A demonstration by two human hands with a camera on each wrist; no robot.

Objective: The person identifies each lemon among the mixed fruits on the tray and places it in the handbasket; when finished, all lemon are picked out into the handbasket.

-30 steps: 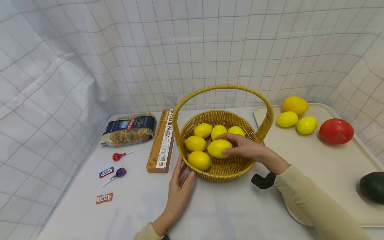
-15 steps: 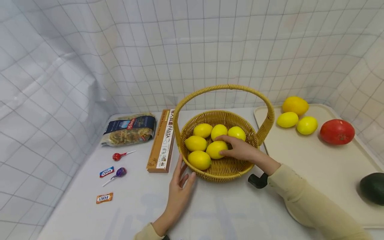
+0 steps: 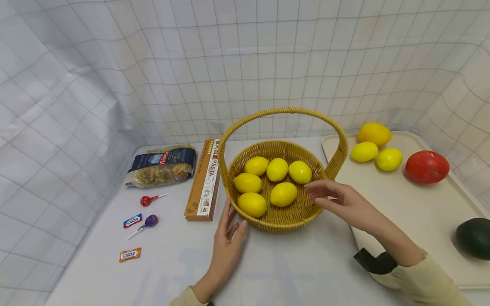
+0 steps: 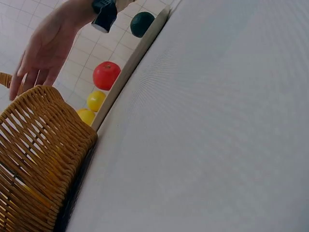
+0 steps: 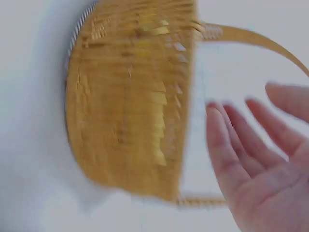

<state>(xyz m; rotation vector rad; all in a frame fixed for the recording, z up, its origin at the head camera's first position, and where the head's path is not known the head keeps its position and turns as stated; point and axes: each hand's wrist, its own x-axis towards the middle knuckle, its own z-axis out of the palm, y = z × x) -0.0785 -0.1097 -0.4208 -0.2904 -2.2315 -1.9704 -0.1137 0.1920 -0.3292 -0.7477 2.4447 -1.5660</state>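
Note:
A wicker basket (image 3: 283, 227) with a tall arched handle stands on the table, several lemons inside. One lemon (image 3: 283, 194) lies toward the middle of its floor, apart from the three along the back. My left hand (image 3: 226, 250) rests against the basket's left front side, fingers extended and thumb spread. Over the basket's right rim hovers my right hand (image 3: 350, 206), fingers loosely bent with nothing between them. The right wrist view, blurred, has that hand (image 5: 263, 154) beside the basket wall (image 5: 130, 96), palm bare. In the left wrist view the basket (image 4: 43, 159) hides most of its contents.
A cream tray (image 3: 383, 199) at right bears two lemons (image 3: 365, 151), an orange-yellow fruit (image 3: 374, 134), a red fruit (image 3: 427, 167) and a dark green one (image 3: 474, 239). At left lie a pasta bag (image 3: 162, 166), a pasta box (image 3: 203, 182), lollipops (image 3: 151, 220) and wrapped candies (image 3: 130, 254).
My right hand set its lemon down in the basket, let go and drew back to the right, over the rim. The left hand stays at the basket's side.

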